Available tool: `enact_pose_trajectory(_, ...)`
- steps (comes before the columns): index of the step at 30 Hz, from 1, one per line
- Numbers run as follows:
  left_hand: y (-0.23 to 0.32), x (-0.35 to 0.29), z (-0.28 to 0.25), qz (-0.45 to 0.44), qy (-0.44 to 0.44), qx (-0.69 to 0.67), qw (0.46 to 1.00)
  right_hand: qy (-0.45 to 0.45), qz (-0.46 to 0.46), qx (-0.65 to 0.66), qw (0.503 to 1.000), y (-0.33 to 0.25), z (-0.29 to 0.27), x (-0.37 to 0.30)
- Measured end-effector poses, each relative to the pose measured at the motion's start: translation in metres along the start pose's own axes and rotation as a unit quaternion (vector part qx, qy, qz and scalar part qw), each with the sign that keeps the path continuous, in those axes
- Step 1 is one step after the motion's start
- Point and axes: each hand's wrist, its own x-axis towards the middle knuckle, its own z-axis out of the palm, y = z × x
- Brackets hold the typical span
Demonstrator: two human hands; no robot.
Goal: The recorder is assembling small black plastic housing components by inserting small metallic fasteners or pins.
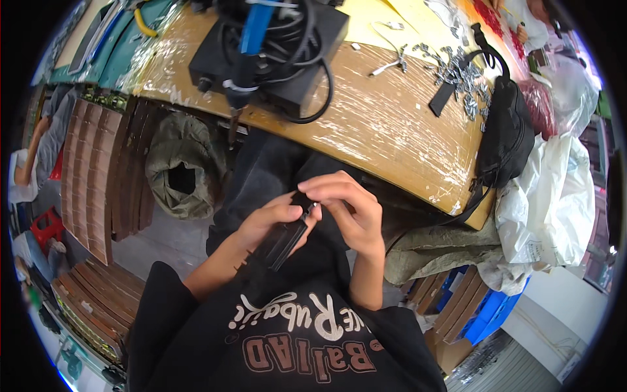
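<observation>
1. In hand: the slim black bars (282,243) are above the person's lap, off the counter (392,134); the left hand (264,222) has its grip closed around them, thumb near the upper end.
2. The right hand (358,210) has bent fingers at that upper end, beside a tiny shiny spot; whether its grip pinches a small part, I cannot tell.
3. Done: no finished piece can be made out; the work at the bars' end looks under way.
4. Left: the small metal pieces (467,81) lie loose on the counter, around a flat black strip (443,99), apparently unused so far.
5. The blue-handled corded tool (257,32) is in neither hand.
</observation>
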Motion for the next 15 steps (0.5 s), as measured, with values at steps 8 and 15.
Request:
enact_pose_trajectory(8, 0.021, -0.026, -0.019, 0.322, 0.273, 0.352, 0.836, -0.032, 0.360, 0.278, 0.890, -0.001, 0.048, -0.003)
enact_pose_trajectory(15, 0.035, -0.036, -0.021, 0.348, 0.289, 0.311, 0.836, -0.030, 0.377, 0.254, 0.890, -0.004, 0.069, 0.011)
